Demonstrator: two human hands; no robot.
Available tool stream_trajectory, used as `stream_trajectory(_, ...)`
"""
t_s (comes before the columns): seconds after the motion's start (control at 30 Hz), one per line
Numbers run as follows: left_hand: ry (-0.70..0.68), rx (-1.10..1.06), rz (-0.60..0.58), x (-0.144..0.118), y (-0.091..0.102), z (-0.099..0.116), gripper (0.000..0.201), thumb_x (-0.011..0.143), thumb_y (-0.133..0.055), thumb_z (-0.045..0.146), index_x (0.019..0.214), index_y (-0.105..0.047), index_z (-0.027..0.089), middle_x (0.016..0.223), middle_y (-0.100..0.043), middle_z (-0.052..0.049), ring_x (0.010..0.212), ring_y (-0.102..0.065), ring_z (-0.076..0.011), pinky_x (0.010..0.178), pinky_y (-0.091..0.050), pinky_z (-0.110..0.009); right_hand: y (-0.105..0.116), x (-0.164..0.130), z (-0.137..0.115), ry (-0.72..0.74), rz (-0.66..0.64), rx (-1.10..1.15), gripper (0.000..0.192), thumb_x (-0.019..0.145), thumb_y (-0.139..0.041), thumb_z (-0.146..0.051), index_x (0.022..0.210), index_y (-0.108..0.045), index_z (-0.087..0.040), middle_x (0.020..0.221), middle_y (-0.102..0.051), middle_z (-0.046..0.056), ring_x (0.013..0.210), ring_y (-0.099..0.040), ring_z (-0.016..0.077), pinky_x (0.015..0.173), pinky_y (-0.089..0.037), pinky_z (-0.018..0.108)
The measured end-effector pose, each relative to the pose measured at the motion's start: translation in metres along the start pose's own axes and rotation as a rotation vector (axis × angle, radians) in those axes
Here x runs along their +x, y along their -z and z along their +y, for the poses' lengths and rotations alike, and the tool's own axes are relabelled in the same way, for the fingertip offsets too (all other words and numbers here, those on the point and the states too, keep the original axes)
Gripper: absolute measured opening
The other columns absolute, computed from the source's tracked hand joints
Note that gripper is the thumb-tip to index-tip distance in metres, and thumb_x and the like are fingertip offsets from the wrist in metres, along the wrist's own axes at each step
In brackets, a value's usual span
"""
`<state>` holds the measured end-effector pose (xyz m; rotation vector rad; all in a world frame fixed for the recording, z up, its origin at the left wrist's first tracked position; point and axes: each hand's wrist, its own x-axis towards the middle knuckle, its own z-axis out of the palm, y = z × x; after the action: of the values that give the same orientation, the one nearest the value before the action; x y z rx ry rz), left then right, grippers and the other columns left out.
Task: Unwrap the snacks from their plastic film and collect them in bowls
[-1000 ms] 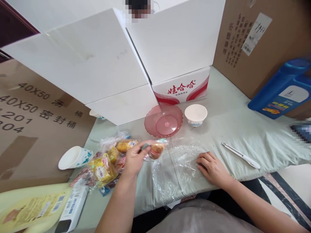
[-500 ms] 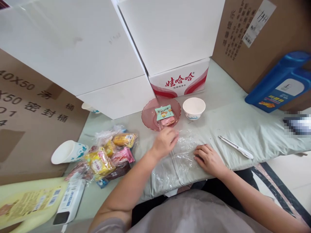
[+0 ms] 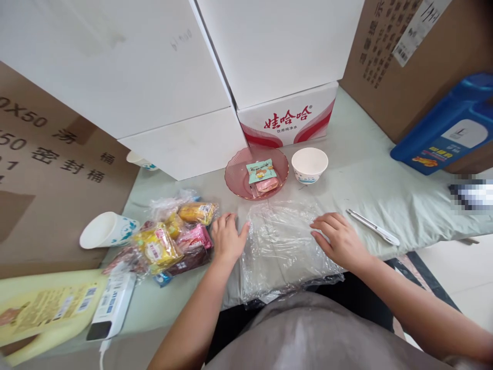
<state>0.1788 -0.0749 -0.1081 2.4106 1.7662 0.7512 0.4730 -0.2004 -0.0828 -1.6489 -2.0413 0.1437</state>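
A sheet of clear, crinkled plastic film (image 3: pixel 283 241) lies flat on the cloth in front of me, its near edge hanging toward my lap. My left hand (image 3: pixel 229 239) rests at the film's left side, fingers apart, beside a heap of wrapped snacks (image 3: pixel 157 252). On the film's right side lies my right hand (image 3: pixel 339 239), fingers spread and stretched inward. Just beyond the film stands a pink glass plate (image 3: pixel 236 177) bearing a green snack packet (image 3: pixel 262 173) and a pink-wrapped one (image 3: pixel 267 185). A white paper cup (image 3: pixel 309 167) stands upright beside the plate.
Right of my right hand lies a white utility knife (image 3: pixel 373 227). A blue bottle (image 3: pixel 442 128) leans at the far right. White boxes (image 3: pixel 285 123) stand behind; a paper cup (image 3: pixel 110 229) lies tipped at left, near a yellow bottle (image 3: pixel 46 308) and a white power bank (image 3: pixel 111 303).
My left hand has moved left and down from near the plate to beside the snacks. The film now lies more spread out between my hands. My right hand has shifted slightly.
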Motion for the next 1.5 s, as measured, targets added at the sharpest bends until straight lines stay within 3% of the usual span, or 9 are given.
stream_trajectory(0.27,0.247,-0.810,-0.227,0.029,-0.047,0.021,0.018,0.080,-0.056,0.028,0.077,-0.039,0.022,0.105,-0.067,-0.007,0.069,-0.065,-0.0132,0.063,-0.051,-0.028,-0.071,0.039,-0.002,0.042,-0.201,-0.200,0.060,0.092,-0.049,-0.050,0.144,-0.044,-0.022,0.154,-0.036,0.010,0.142,-0.023,0.0402,0.113,-0.015,0.064)
stream_trajectory(0.4,0.367,-0.721,-0.015,0.024,-0.032,-0.008,0.019,0.077,-0.055,0.023,0.083,-0.036,0.023,0.100,-0.064,-0.004,0.060,-0.060,-0.0100,0.054,-0.046,-0.023,-0.071,0.031,0.003,0.001,-0.182,-0.230,0.067,0.090,-0.047,-0.056,0.148,-0.039,-0.024,0.156,-0.032,0.009,0.144,-0.015,0.0446,0.111,-0.010,0.069)
stream_trajectory(0.53,0.027,-0.299,0.252,0.009,0.001,-0.004,0.009,0.079,-0.055,0.017,0.085,-0.049,0.021,0.098,-0.061,-0.008,0.090,-0.061,-0.0200,0.074,-0.051,-0.033,-0.065,0.037,0.003,-0.027,-0.214,-0.210,0.068,0.089,-0.050,-0.058,0.146,-0.041,-0.023,0.155,-0.034,0.011,0.143,-0.019,0.0447,0.109,-0.012,0.071)
stream_trajectory(0.7,-0.598,-0.352,-0.247,-0.040,0.045,0.027,0.007,0.087,-0.054,0.016,0.088,-0.059,0.021,0.080,-0.064,-0.003,0.080,-0.060,-0.0171,0.078,-0.051,-0.033,-0.016,0.028,0.009,0.015,-0.110,-0.036,0.051,0.094,-0.048,-0.047,0.136,-0.053,-0.018,0.143,-0.050,0.015,0.137,-0.036,0.0354,0.109,-0.033,0.057)
stream_trajectory(0.83,-0.755,-0.295,-0.410,-0.081,0.062,0.010,0.025,0.082,-0.066,0.030,0.104,-0.061,0.019,0.101,-0.069,-0.009,0.105,-0.062,-0.0250,0.091,-0.050,-0.041,0.026,-0.024,0.022,0.278,-0.120,0.199,0.040,0.095,-0.051,-0.041,0.128,-0.057,-0.020,0.121,-0.065,0.011,0.117,-0.057,0.0236,0.099,-0.047,0.042)
stream_trajectory(0.97,-0.801,-0.126,-0.506,-0.099,0.057,-0.014,0.035,0.083,-0.058,0.017,0.118,-0.060,0.022,0.132,-0.061,-0.010,0.130,-0.049,-0.0290,0.102,-0.045,-0.046,0.019,-0.081,0.035,0.404,-0.293,0.095,0.048,0.094,-0.055,-0.038,0.139,-0.049,-0.023,0.132,-0.061,0.009,0.126,-0.052,0.0255,0.099,-0.046,0.043)
stream_trajectory(1.13,-0.657,-0.304,-0.520,-0.095,0.057,-0.008,0.019,0.086,-0.051,0.010,0.093,-0.064,0.022,0.115,-0.070,-0.007,0.122,-0.057,-0.0243,0.102,-0.046,-0.042,0.006,-0.092,0.035,0.273,-0.214,0.113,0.033,0.096,-0.048,-0.020,0.126,-0.060,-0.025,0.123,-0.067,0.007,0.120,-0.056,0.0237,0.098,-0.046,0.045)
stream_trajectory(1.33,-0.140,-0.538,-0.703,-0.065,0.071,0.000,0.013,0.091,-0.049,0.027,0.088,-0.060,0.020,0.079,-0.070,-0.001,0.073,-0.067,-0.0136,0.069,-0.053,-0.024,0.029,-0.063,0.023,0.067,-0.259,0.496,0.023,0.098,-0.045,-0.026,0.101,-0.067,-0.020,0.099,-0.070,0.008,0.096,-0.065,0.0184,0.085,-0.052,0.034)
stream_trajectory(1.5,0.158,-0.430,-0.459,-0.022,0.047,0.012,0.018,0.088,-0.050,0.034,0.092,-0.060,0.020,0.071,-0.067,0.001,0.067,-0.066,-0.0161,0.068,-0.052,-0.027,0.010,-0.024,0.031,-0.434,-0.020,0.389,0.024,0.093,-0.046,-0.033,0.100,-0.066,-0.020,0.082,-0.071,0.004,0.071,-0.066,0.0177,0.063,-0.052,0.029)
